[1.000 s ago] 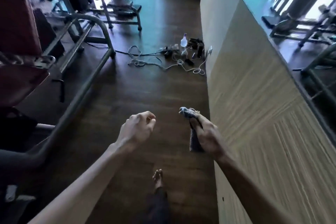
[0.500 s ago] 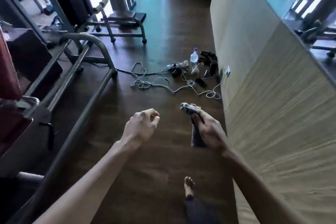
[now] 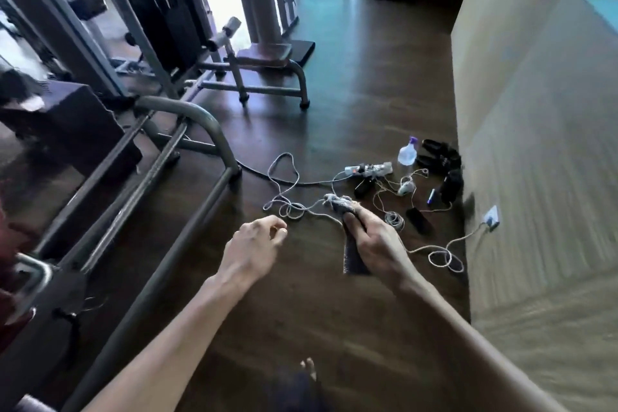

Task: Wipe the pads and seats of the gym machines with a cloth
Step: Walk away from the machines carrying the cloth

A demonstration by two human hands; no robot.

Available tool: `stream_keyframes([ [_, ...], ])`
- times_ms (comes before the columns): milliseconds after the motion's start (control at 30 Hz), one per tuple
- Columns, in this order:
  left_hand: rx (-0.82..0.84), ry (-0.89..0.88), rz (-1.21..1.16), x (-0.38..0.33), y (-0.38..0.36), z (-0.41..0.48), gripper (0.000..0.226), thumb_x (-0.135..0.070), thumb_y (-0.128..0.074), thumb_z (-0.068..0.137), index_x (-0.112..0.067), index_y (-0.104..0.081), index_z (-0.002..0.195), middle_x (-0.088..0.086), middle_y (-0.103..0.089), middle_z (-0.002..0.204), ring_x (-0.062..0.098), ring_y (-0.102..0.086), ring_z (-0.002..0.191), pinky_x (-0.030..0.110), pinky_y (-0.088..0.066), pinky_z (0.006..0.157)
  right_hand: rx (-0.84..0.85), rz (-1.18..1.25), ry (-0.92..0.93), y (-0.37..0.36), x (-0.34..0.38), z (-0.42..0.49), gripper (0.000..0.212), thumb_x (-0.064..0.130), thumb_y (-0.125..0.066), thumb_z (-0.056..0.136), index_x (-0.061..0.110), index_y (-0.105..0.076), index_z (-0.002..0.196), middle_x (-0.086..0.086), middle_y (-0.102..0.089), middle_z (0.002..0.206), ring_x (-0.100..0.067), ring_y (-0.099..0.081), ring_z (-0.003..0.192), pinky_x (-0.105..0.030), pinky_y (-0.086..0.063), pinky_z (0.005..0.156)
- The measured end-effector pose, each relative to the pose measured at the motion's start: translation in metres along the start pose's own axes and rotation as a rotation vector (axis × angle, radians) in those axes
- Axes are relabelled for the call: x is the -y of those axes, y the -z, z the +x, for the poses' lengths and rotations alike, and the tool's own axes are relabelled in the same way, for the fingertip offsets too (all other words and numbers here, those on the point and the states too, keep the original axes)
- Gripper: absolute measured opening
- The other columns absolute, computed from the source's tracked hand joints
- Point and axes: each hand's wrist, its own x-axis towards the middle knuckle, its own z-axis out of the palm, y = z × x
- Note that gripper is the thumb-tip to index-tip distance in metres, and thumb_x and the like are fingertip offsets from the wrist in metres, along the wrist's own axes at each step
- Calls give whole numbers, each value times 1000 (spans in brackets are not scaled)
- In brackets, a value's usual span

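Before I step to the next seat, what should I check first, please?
1. Cloth held: ok, right grip holds the grey cloth.
2. Left grip free: ok, holds nothing.
3. Walking path: not ok, white cables lie looped on the floor ahead.
4. Spray bottle at hand: not ok, it stands on the floor near the wall.
5. Cloth clean enough: cannot tell.

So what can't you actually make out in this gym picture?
Head view, the only one:
- Cloth: its middle is hidden in the grip of the right hand.
- Red pad: cut off by the left edge, blurred.
- Spray bottle: label too small to read.
- Dark items right of it: too small and dim to identify.
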Motion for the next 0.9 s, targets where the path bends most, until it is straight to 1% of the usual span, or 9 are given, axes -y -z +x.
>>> stream_keyframes([
  [67,-23,0,-16,-2,7,63,19,-41,-55,94,-36,-68,106,-7,-73,104,21,-67,102,35,-52,87,13,1,-5,-4,-2,66,35,27,-48,102,20,-58,135,5,-59,137,-10,-50,130,-4,-27,98],
  [200,-34,7,-45,1,27,196,16,-39,-57,93,-36,-69,103,-7,-74,104,22,-67,102,37,-52,87,27,-17,-17,-13,-1,200,35,27,-48,103,17,-58,134,1,-60,136,-13,-51,128,-6,-28,97],
  [333,-42,14,-60,-5,62,331,17,-37,-58,93,-35,-70,104,-5,-74,105,23,-67,102,40,-53,89,-2,-12,-21,-15,5,333,35,27,-48,103,17,-58,135,-1,-61,135,-12,-52,128,-13,-29,104],
  [467,-57,-8,-34,-19,97,446,17,-35,-59,94,-32,-71,106,-2,-75,105,24,-67,104,36,-52,88,5,-14,-7,-13,16,451,35,28,-48,103,21,-58,136,4,-60,137,-10,-50,130,-24,-31,112],
  [533,-57,-2,-26,-25,111,505,17,-34,-59,94,-31,-71,106,0,-75,105,25,-67,104,36,-52,88,7,-18,-2,-14,18,514,35,28,-48,103,22,-57,136,6,-57,140,-8,-48,132,-19,-29,112],
  [667,-86,6,-55,-28,128,634,18,-39,-59,89,-34,-70,102,-2,-76,102,26,-69,101,41,-54,89,22,-17,24,-20,19,644,35,26,-48,103,21,-58,135,6,-56,140,-6,-47,131,1,-23,98],
  [700,-93,15,-66,-29,132,666,19,-40,-58,89,-34,-70,102,-3,-76,102,26,-70,100,41,-54,89,26,-15,33,-22,18,677,35,26,-48,103,21,-58,135,7,-56,140,-6,-47,130,4,-22,95],
  [767,-110,31,-71,-35,143,730,16,-38,-60,90,-34,-70,102,-5,-76,101,25,-70,100,41,-54,89,35,8,40,-25,17,746,34,26,-48,103,21,-58,135,7,-57,139,-5,-48,128,4,-23,92],
  [900,-122,98,-60,-46,176,844,14,-38,-62,90,-36,-70,102,-6,-75,101,24,-69,100,41,-55,89,68,31,61,-30,32,875,34,28,-48,103,23,-58,135,9,-57,139,-6,-48,130,-6,-28,98],
])
